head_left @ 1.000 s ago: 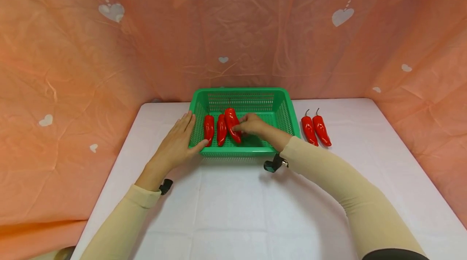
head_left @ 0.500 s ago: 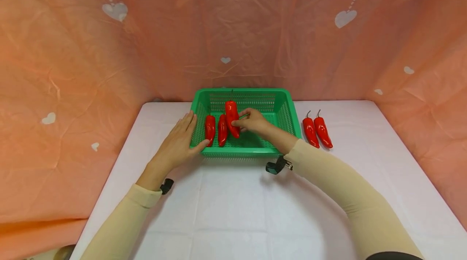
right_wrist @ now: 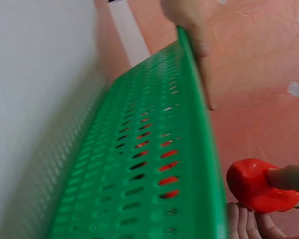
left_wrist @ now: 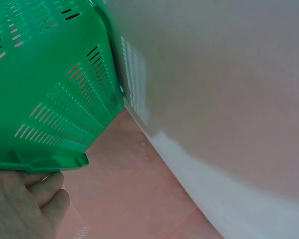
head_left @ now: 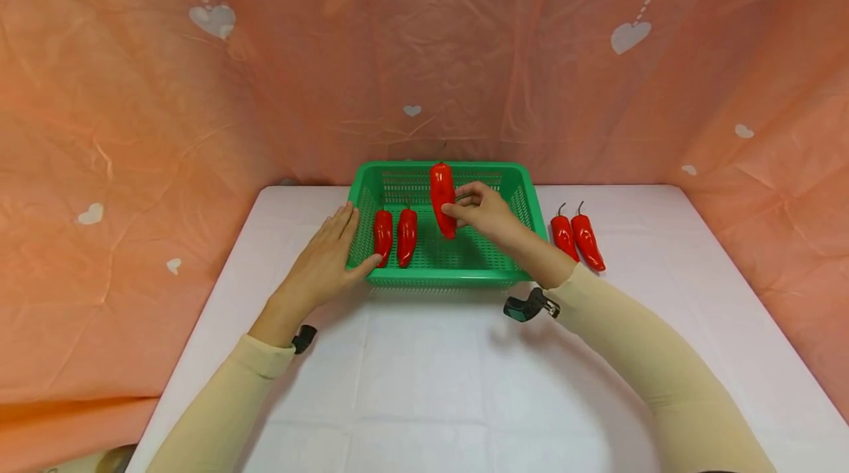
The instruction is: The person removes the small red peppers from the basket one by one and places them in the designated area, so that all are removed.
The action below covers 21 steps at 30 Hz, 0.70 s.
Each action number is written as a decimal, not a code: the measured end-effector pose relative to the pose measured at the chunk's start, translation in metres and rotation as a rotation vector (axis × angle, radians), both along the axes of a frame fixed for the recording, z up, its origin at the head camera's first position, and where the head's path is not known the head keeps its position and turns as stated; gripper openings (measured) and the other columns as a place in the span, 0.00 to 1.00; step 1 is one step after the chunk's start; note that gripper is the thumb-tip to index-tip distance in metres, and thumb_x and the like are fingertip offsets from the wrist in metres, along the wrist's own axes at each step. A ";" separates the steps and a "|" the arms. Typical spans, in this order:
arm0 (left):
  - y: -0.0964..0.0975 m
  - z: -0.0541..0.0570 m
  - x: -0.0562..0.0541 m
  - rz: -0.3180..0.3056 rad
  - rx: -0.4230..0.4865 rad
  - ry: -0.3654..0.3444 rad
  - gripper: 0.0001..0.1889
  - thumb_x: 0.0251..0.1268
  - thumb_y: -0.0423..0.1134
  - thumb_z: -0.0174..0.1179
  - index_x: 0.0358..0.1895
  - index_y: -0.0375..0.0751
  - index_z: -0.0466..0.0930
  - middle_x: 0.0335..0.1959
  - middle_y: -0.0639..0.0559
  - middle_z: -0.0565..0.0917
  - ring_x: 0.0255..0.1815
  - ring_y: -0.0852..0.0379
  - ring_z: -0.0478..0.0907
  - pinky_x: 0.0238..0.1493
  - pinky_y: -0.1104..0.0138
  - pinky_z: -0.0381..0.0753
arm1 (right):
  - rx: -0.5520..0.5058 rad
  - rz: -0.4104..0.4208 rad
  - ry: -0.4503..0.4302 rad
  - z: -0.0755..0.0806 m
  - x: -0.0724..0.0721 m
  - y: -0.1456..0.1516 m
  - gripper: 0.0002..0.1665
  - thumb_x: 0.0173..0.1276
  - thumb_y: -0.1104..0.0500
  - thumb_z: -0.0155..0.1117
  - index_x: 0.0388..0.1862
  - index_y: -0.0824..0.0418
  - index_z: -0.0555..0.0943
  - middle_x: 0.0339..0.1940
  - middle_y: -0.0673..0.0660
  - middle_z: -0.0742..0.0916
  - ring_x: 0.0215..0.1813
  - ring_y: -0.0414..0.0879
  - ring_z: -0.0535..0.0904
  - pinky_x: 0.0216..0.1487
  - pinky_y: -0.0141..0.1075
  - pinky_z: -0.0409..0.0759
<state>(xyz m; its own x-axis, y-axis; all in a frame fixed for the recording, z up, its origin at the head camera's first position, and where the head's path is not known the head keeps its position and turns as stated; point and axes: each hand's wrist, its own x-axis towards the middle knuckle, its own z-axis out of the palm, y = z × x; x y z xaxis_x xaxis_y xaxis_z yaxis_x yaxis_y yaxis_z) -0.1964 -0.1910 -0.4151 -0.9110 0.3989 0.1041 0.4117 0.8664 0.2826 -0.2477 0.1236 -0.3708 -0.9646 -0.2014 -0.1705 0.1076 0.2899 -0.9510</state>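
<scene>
Firstly, curtain (head_left: 424,31): peach-pink cloth, behind and at both sides, apparently hung as a plain backdrop.

Table (head_left: 424,370): white-covered, bearing the basket towards its far edge, within reach of both arms.

Sleeves: cream, a left one (head_left: 219,399) and a right one (head_left: 643,340).

Basket (head_left: 444,276): green, slotted, long side facing the person, so its floor lies in plain sight.

Left hand (head_left: 323,259): spread along the basket's left wall, fingers straight and thumb apart at the near corner; it pinches nothing, and seems placed to steady the basket.

Right hand (head_left: 486,211): over the basket, pinching one pepper between thumb and fingers; a side hold, probably chosen because the pepper is narrow.

Peppers: five, red, glossy. Held pepper (head_left: 441,189), raised above the basket floor, stem end pointing away from the person. First basket pepper (head_left: 383,233) and second basket pepper (head_left: 407,237), lying apart in the left half, roughly parallel. Inner table pepper (head_left: 563,234) and outer table pepper (head_left: 587,241), just right of the basket, stems away, aligned as a pair; contact between them uncertain.

Wrist cameras: black, left (head_left: 304,339) and right (head_left: 522,309).

Hearts (head_left: 214,20): white, printed on the curtain.
</scene>
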 end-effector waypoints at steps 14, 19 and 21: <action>0.000 0.000 0.001 -0.006 0.010 -0.006 0.54 0.79 0.67 0.54 0.86 0.26 0.45 0.89 0.35 0.45 0.90 0.38 0.41 0.89 0.50 0.42 | -0.006 -0.027 0.130 0.017 0.026 0.057 0.29 0.79 0.58 0.69 0.71 0.69 0.71 0.53 0.60 0.84 0.46 0.41 0.84 0.52 0.31 0.85; 0.000 0.000 0.001 -0.006 0.009 -0.005 0.54 0.79 0.67 0.54 0.86 0.26 0.45 0.89 0.35 0.44 0.90 0.38 0.40 0.89 0.50 0.42 | 0.035 -0.054 0.171 0.022 0.037 0.079 0.31 0.80 0.55 0.69 0.72 0.69 0.71 0.55 0.59 0.83 0.50 0.39 0.83 0.55 0.29 0.85; 0.000 0.000 0.001 -0.009 0.014 -0.001 0.54 0.79 0.67 0.54 0.86 0.26 0.45 0.89 0.35 0.44 0.90 0.38 0.40 0.89 0.50 0.42 | 0.048 -0.070 0.186 0.023 0.040 0.088 0.32 0.80 0.55 0.69 0.72 0.69 0.70 0.55 0.59 0.83 0.51 0.39 0.83 0.55 0.28 0.84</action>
<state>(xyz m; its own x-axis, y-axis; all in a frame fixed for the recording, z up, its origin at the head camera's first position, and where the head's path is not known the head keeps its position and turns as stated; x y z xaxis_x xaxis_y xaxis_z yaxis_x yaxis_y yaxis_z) -0.1956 -0.1907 -0.4152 -0.9075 0.4057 0.1090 0.4193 0.8585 0.2954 -0.2079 0.2119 -0.3475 -0.9916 -0.1290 0.0044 -0.0475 0.3333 -0.9416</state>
